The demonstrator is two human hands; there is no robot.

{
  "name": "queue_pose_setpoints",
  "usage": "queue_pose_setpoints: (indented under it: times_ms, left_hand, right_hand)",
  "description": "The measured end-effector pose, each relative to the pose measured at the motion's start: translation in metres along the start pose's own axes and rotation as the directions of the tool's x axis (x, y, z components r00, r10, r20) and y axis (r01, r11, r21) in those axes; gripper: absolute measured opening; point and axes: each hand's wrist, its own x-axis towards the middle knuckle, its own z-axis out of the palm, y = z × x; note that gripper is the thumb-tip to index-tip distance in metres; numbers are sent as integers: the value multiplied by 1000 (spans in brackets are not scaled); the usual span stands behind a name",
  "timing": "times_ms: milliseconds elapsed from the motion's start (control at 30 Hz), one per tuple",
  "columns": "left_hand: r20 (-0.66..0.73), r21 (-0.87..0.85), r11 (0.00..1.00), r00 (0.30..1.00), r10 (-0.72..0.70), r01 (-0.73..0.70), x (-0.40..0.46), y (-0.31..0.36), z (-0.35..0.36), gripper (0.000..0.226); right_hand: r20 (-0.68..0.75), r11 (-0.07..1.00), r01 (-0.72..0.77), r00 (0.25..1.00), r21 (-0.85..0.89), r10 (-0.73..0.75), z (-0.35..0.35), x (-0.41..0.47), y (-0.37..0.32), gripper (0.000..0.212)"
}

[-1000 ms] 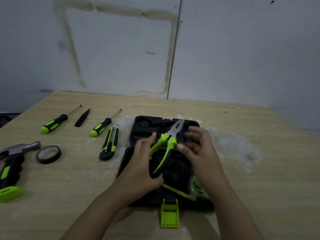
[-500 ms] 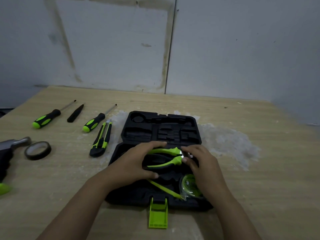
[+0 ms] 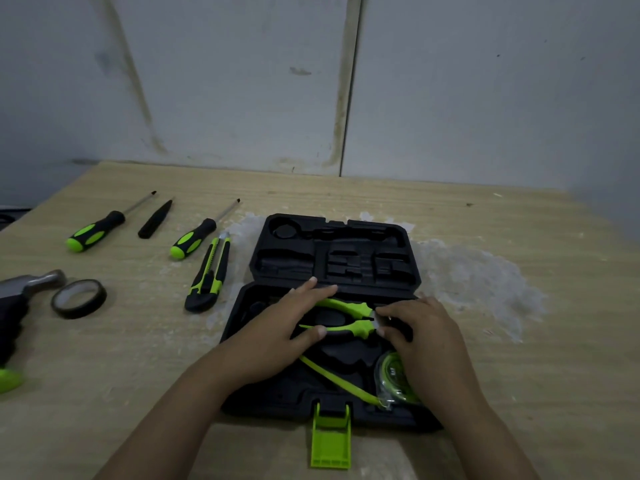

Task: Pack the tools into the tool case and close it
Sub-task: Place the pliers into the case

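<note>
**Pliers going into the open tool case at centre frame**

The black tool case (image 3: pixel 332 258) is lying open on the wooden table (image 3: pixel 519 393), its moulded lid half reaching toward the wall and its base half sitting near the lower edge, a green latch (image 3: pixel 330 441) sticking out toward the camera. In the base, the green-handled pliers (image 3: pixel 349 318) are lying crosswise, handles pointing left. The left hand (image 3: pixel 273 337) is resting over the handles with fingers fairly straight, thumb touching the lower handle. The right hand (image 3: pixel 420 336) is curling its fingertips around the head end of the pliers. Lower right in the base, a green tape measure (image 3: pixel 393 375) is sitting in clear wrap, partly under the right wrist, with a green strap (image 3: pixel 337 379) trailing left of it; its label is too blurred to read.

Left of the case, a utility knife (image 3: pixel 209 275) is lying just beside it, then two screwdrivers (image 3: pixel 194 237) (image 3: pixel 97 230), a black bit (image 3: pixel 156 220), a tape roll (image 3: pixel 79 298) and a hammer (image 3: pixel 20 306) at the left edge. The right side of the table is showing bare wood and a whitish smear (image 3: pixel 478 282).
</note>
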Motion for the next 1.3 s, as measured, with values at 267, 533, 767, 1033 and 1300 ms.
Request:
queue_pose_setpoints:
  times_ms: [267, 533, 767, 1033, 1300]
  left_hand:
    - [-97, 73, 996, 994, 56, -49, 2, 0, 0, 59]
    - [-94, 134, 991, 995, 26, -13, 10, 4, -4, 56]
    - [-153, 289, 955, 988, -20, 64, 18, 18, -3, 63]
    - [-59, 393, 919, 998, -9, 31, 14, 9, -12, 59]
    - [-190, 136, 988, 981, -45, 72, -2, 6, 0, 57]
  right_hand:
    - [56, 997, 28, 998, -77, -24, 3, 4, 1, 25]
    - [102, 972, 114, 990, -205, -94, 3, 11, 1, 17]
    - [386, 915, 210, 920, -343, -67, -7, 29, -9, 30]
    - [255, 955, 100, 967, -279, -26, 1, 15, -7, 27]
    - [76, 991, -38, 996, -127, 48, 3, 16, -15, 30]
